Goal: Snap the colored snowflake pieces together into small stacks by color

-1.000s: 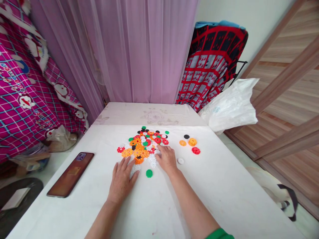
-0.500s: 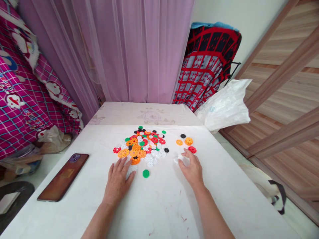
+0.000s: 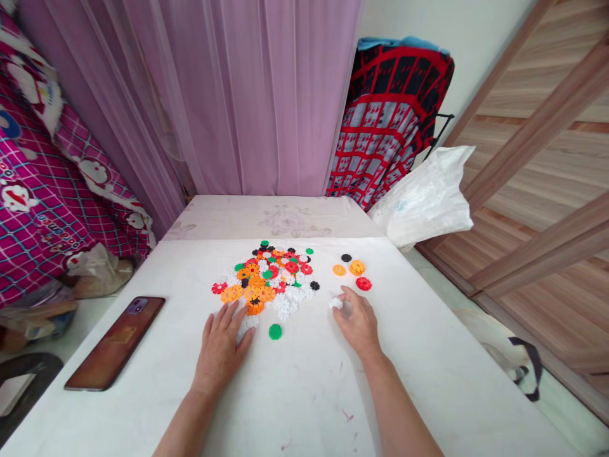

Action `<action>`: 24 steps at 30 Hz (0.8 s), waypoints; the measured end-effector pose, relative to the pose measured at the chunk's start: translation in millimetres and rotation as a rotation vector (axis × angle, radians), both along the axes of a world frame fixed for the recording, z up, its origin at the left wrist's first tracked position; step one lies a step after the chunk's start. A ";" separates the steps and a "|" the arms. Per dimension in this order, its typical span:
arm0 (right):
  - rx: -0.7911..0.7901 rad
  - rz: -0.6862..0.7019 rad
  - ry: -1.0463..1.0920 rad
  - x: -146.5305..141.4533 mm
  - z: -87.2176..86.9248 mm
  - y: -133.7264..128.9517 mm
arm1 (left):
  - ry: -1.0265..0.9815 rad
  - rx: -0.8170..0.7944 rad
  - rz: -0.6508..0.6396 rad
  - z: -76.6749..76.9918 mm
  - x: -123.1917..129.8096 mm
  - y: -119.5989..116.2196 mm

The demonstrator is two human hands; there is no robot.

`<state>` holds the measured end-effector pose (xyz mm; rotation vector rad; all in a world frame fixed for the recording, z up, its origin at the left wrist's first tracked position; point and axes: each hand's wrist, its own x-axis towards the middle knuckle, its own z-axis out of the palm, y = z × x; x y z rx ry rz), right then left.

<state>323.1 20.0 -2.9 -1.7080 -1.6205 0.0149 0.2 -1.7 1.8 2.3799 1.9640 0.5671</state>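
A heap of flower-shaped plastic discs [image 3: 273, 273] in orange, red, white, green and black lies on the white tabletop. My left hand [image 3: 221, 343] rests flat at the heap's near left edge, fingers spread, beside orange and white discs. A white disc [image 3: 335, 303] lies on the cloth right of the heap. My right hand [image 3: 358, 320] is at that disc, thumb by its near edge and index finger curved apart from the thumb; whether they touch it is hard to see. A single green disc [image 3: 275, 331] sits between my hands.
Beyond my right hand lie a red disc [image 3: 363, 284], orange discs [image 3: 356, 267] and a black disc [image 3: 346, 258]. A phone [image 3: 117, 343] lies at the table's left. A white plastic bag [image 3: 423, 200] hangs at the far right edge.
My right hand has shifted slightly left, and the white disc by its thumb now shows more clearly. My left hand stays at the heap. The whole view has shifted a little.
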 end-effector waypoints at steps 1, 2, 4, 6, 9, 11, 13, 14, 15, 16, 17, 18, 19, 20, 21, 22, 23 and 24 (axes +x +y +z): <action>-0.008 0.003 -0.007 -0.2 -0.2 0.2 | -0.001 0.002 0.000 -0.2 -0.1 0.1; -0.016 0.005 -0.013 -0.4 -0.5 0.4 | -0.004 0.005 0.000 -0.3 -0.1 0.2; -0.023 0.005 -0.020 -0.2 -0.8 0.5 | -0.010 0.011 -0.001 -0.2 0.1 0.2; -0.011 0.005 -0.020 0.1 -0.6 0.5 | -0.016 0.011 -0.002 0.2 0.3 0.0; 0.013 0.015 -0.019 -1.9 2.1 1.0 | -0.019 0.005 -0.001 0.3 0.4 -0.2; 0.010 0.036 -0.030 -7.2 6.0 2.9 | -0.024 0.007 -0.001 -0.3 0.3 0.1; -0.009 0.076 -0.069 -15.9 10.8 6.6 | -0.031 0.010 -0.002 -1.2 0.1 0.6; -0.023 0.101 -0.102 -21.2 13.2 9.1 | -0.032 0.010 -0.002 -1.5 0.0 0.8; -0.041 0.122 -0.140 -26.8 15.6 12.0 | -0.032 0.011 -0.001 -1.6 0.0 1.1; -0.063 0.139 -0.179 -32.3 17.7 15.0 | -0.031 0.010 0.000 -1.5 0.1 1.3; -0.090 0.150 -0.217 -37.4 19.6 17.9 | -0.030 0.008 0.001 -1.1 0.2 1.3; -0.120 0.154 -0.249 -42.0 21.3 20.7 | -0.028 0.004 0.001 -0.5 0.3 1.4; -0.150 0.148 -0.273 -45.9 22.7 23.2 | -0.025 -0.001 0.002 0.1 0.5 1.3; -0.178 0.138 -0.292 -48.9 23.9 25.4 | -0.024 -0.007 0.001 0.8 0.7 1.2; -0.201 0.126 -0.307 -51.2 24.8 27.1 | -0.023 -0.012 -0.001 1.4 0.9 1.1; -0.217 0.113 -0.319 -52.7 25.3 28.5 | -0.024 -0.014 -0.002 1.8 1.1 0.9; -0.227 0.102 -0.328 -53.7 25.6 29.7 | -0.026 -0.013 -0.004 2.0 1.3 0.8; -0.232 0.094 -0.334 -54.1 25.4 30.7 | -0.030 -0.010 -0.005 2.0 1.5 0.7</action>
